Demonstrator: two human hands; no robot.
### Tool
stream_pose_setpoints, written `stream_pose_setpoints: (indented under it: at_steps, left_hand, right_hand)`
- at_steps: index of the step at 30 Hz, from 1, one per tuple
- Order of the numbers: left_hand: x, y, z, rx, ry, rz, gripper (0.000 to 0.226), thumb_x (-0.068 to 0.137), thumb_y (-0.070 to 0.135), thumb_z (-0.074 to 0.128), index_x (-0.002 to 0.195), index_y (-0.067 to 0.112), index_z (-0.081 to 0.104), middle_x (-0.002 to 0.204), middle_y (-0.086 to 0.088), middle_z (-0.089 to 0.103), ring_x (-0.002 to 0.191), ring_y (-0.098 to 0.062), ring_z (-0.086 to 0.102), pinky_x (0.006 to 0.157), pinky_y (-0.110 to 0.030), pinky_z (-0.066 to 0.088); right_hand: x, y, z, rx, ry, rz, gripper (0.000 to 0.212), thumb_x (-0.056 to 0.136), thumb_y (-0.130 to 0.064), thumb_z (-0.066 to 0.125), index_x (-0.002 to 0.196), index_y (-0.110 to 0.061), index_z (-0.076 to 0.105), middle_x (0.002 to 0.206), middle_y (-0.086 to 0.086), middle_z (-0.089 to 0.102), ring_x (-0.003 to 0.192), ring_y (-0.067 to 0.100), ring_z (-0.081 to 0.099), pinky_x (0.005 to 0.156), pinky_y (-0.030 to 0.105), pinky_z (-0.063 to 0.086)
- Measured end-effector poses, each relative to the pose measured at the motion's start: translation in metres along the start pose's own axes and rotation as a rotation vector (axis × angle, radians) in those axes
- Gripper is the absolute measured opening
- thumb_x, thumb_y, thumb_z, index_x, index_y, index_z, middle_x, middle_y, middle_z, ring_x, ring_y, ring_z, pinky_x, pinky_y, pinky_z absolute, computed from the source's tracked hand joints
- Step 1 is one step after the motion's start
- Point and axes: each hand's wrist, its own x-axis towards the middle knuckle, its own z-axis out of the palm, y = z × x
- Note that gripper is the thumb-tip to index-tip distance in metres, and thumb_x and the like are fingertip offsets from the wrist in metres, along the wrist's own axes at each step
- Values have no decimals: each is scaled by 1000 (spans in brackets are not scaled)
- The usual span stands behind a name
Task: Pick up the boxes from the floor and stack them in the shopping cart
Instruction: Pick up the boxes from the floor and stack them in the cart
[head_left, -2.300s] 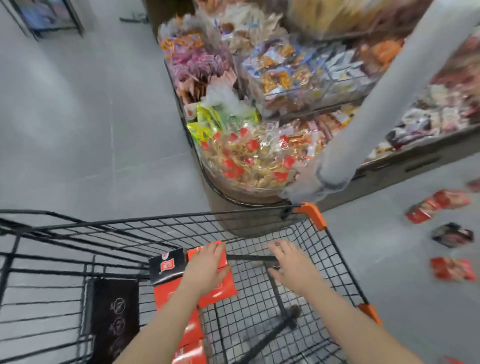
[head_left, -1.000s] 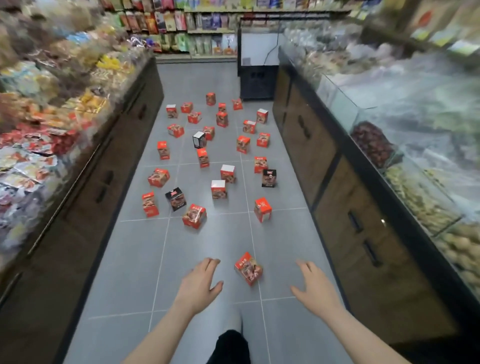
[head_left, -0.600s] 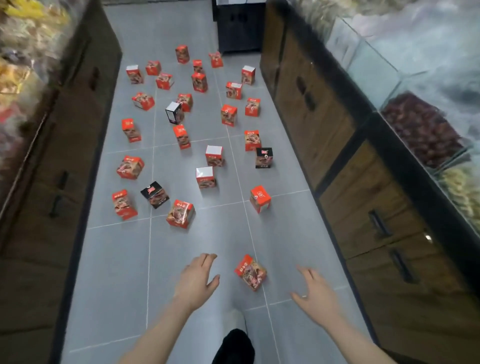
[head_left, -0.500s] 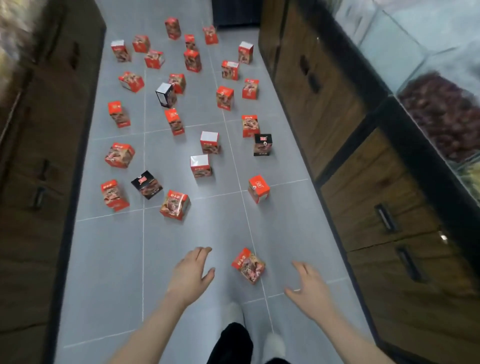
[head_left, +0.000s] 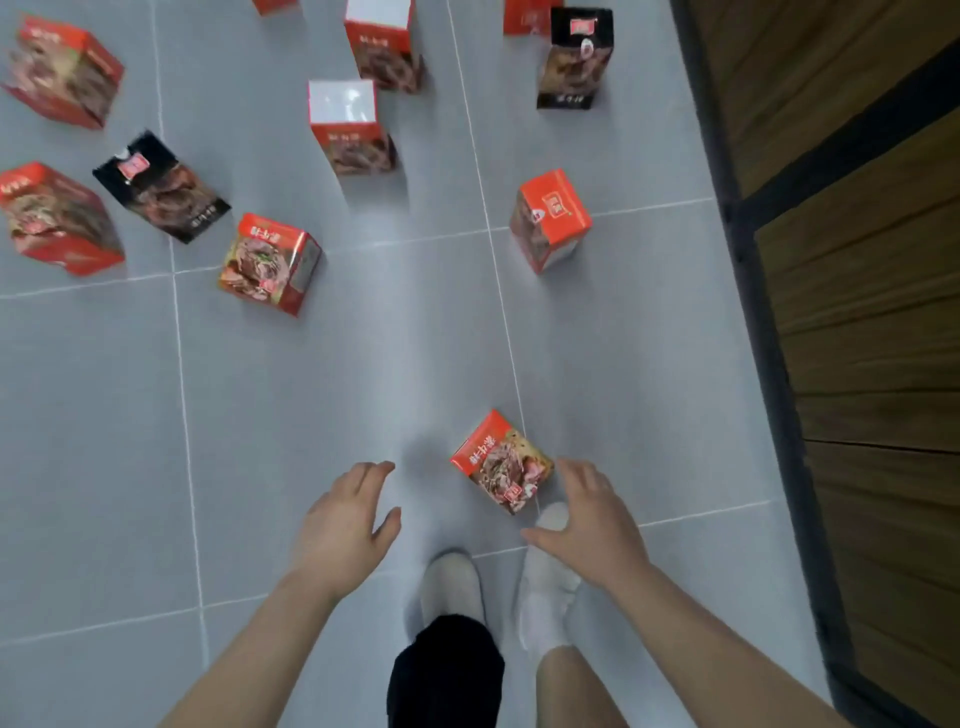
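head view: both hands empty, fingers spread, left hand (head_left: 347, 519) and right hand (head_left: 587, 519) flanking the nearest box (head_left: 501, 461) on the floor (head_left: 311, 395); many boxes left, cart unseen.

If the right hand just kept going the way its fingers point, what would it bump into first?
Most likely the nearest red box, lying on the grey floor just ahead of the right hand. The fingertips appear almost at its edge, though height above the floor is hard to judge.
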Motion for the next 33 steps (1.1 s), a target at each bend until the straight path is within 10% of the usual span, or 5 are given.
stream_pose_setpoints:
  at_steps: [9, 13, 22, 28, 33]
  left_hand:
    - [71, -28, 111, -22, -47, -23, 65, 81, 49, 29, 130, 12, 51, 121, -4, 58, 102, -27, 60, 75, -36, 52]
    - [81, -23, 115, -7, -48, -29, 71, 79, 52, 23, 135, 15, 47, 127, -1, 54, 109, -23, 57, 81, -36, 50]
    - [67, 56, 2, -35, -50, -16, 74, 81, 63, 27, 142, 22, 34, 137, 7, 43, 121, -14, 46, 90, -27, 43]
    - [79, 138, -114, -217, -128, -54, 122, 54, 98, 18, 149, 23, 18, 149, 1, 32, 133, -17, 36, 106, -32, 35]
    - [107, 177, -182, -515, -37, -22, 91, 65, 79, 49, 144, 51, 12, 127, -2, 46, 116, -19, 52, 100, -31, 40]
  right_hand:
    - [126, 35, 133, -277, -30, 66, 134, 55, -63, 77, 149, -12, -5, 158, 12, 3, 145, 31, 6, 110, 57, 20]
    - [137, 37, 142, -248, 6, 34, 135, 51, -47, 85, 145, -8, -4, 148, 20, 23, 136, 38, 23, 105, 52, 36]
    - [82, 34, -4, -117, 9, -197, 126, 54, -43, 76, 148, -15, -4, 143, 13, 18, 134, 32, 16, 105, 47, 38]
    - [39, -7, -149, -137, 11, -428, 121, 56, -50, 65, 149, -19, -6, 147, 6, 13, 139, 27, 11, 113, 41, 29]
    - [37, -46, -224, -105, 51, -562, 114, 57, -47, 64, 146, -25, -4, 147, 1, 11, 139, 22, 10, 111, 37, 34]
